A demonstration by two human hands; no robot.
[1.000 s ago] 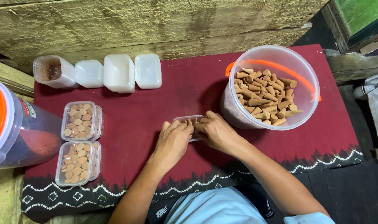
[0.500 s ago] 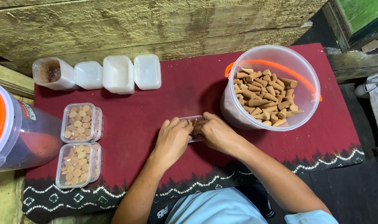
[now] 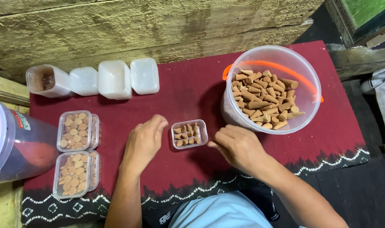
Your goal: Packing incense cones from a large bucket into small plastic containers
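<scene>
A small clear plastic box point(image 3: 189, 134) with several brown incense cones standing in it sits uncovered on the dark red cloth point(image 3: 192, 93). My left hand point(image 3: 144, 141) hovers just left of the box, fingers loosely bent, holding nothing. My right hand point(image 3: 239, 147) rests just right of the box with its fingers loosely curled, fingertips near the box's lower right corner; nothing shows in it. Behind my right hand stands a clear bucket point(image 3: 310, 71) with an orange handle, holding many loose brown cones point(image 3: 264, 97).
Two stacks of filled clear boxes point(image 3: 76, 131) point(image 3: 72, 175) lie at the left. White tubs point(image 3: 114, 79) and a tub with brown powder point(image 3: 47, 81) line the back by a rough wall. A large orange-lidded bucket point(image 3: 15, 147) stands far left.
Both hands have lifted off the small box and moved apart, the left hand to the left, the right hand back to the right. The box and its cones are now exposed.
</scene>
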